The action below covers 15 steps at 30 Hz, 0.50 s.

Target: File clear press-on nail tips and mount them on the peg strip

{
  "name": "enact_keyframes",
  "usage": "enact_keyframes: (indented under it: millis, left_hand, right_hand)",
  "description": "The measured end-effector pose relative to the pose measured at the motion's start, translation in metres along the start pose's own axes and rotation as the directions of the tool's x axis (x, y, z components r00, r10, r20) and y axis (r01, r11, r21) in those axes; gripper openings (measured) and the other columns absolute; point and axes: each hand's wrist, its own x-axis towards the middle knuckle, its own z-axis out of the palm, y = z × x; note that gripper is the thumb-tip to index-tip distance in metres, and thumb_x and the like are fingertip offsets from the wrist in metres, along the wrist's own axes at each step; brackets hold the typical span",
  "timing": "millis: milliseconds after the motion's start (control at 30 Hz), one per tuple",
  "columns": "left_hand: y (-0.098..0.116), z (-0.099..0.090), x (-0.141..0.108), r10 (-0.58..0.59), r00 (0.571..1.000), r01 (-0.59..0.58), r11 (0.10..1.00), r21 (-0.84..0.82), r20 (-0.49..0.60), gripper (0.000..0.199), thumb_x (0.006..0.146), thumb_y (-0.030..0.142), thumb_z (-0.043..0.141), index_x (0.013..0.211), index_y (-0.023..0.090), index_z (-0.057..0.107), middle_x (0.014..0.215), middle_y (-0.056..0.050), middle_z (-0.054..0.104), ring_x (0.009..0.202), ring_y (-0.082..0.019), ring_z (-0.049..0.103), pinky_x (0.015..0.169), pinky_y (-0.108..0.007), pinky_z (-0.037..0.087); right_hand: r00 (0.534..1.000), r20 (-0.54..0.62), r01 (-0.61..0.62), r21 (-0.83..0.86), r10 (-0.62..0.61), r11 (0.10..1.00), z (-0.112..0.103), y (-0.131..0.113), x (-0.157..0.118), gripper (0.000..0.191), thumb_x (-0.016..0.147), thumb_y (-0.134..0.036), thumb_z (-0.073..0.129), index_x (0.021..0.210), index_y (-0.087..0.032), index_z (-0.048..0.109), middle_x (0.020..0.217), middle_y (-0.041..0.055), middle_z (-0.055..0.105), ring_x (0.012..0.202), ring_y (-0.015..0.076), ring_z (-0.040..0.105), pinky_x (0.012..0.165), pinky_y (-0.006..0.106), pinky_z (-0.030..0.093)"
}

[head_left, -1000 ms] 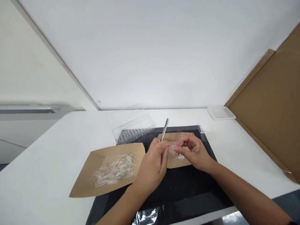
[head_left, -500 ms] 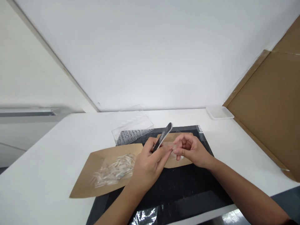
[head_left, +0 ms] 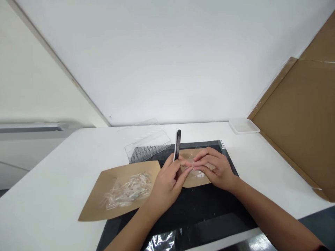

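Left: brown tray (head_left: 90,204), clear slivers (head_left: 131,191) piled inside. Left hand (head_left: 166,181) clamped on dark file-like stick (head_left: 177,143), pointing up, and touching right hand (head_left: 221,170) at the fingertips above smaller tray (head_left: 193,183) on black mat (head_left: 206,205). Right fingers bent, tips close; whether they grip anything, cannot tell. Far right: translucent container (head_left: 243,127) on white table (head_left: 252,162).

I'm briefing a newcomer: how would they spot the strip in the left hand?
On the white table lies a black mat; above it is the left hand. The strip sticks up from that hand: slim, round-tipped, dark with a pale edge, unlike the wide tan tray nearby.
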Motion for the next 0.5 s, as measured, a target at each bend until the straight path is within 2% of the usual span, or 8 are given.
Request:
enact_keyframes:
  millis: [100, 233, 400, 500]
  left_hand:
    - [0.0, 0.0, 0.0, -0.013, 1.0, 0.013, 1.0, -0.008, 0.002, 0.012, 0.104, 0.025, 0.06, 0.107, 0.022, 0.072, 0.089, -0.002, 0.069, 0.064, -0.013, 0.058, 0.063, -0.025, 0.052]
    - [-0.005, 0.001, -0.002, -0.022, 0.999, 0.022, 1.0, -0.016, -0.028, 0.011, 0.103, 0.026, 0.064, 0.111, 0.022, 0.071, 0.089, -0.001, 0.07, 0.061, -0.011, 0.056, 0.064, -0.025, 0.052]
    - [-0.001, 0.001, -0.003, 0.011, 0.999, -0.013, 0.999, -0.046, -0.041, 0.012, 0.103, 0.023, 0.063, 0.109, 0.023, 0.073, 0.096, -0.003, 0.07, 0.063, -0.011, 0.057, 0.063, -0.024, 0.051]
    - [0.004, 0.0, -0.002, 0.004, 0.999, -0.007, 0.996, -0.087, -0.039, 0.011, 0.103, 0.023, 0.063, 0.105, 0.023, 0.074, 0.09, -0.001, 0.068, 0.063, -0.011, 0.056, 0.06, -0.023, 0.048]
  right_hand:
    - [0.994, -0.003, -0.105, 0.092, 0.106, 0.99, 0.001, -0.001, 0.0, 0.004, 0.097, -0.023, 0.075, 0.093, -0.024, 0.075, 0.106, 0.0053, 0.077, 0.097, 0.0188, 0.074, 0.088, 0.038, 0.06]
    - [0.961, 0.01, -0.271, 0.248, 0.278, 0.93, 0.004, -0.001, -0.002, 0.011, 0.096, -0.027, 0.077, 0.086, -0.023, 0.073, 0.111, 0.005, 0.078, 0.103, 0.0197, 0.074, 0.094, 0.04, 0.058]
    - [0.905, 0.121, -0.418, 0.424, 0.408, 0.803, 0.009, 0.004, -0.006, 0.016, 0.094, -0.034, 0.079, 0.085, -0.023, 0.074, 0.103, 0.0043, 0.077, 0.097, 0.0191, 0.072, 0.087, 0.037, 0.055]
    - [0.885, 0.155, -0.455, 0.479, 0.438, 0.751, 0.01, 0.005, -0.009, 0.016, 0.093, -0.035, 0.081, 0.087, -0.023, 0.073, 0.095, 0.0031, 0.074, 0.089, 0.0173, 0.067, 0.081, 0.034, 0.052]
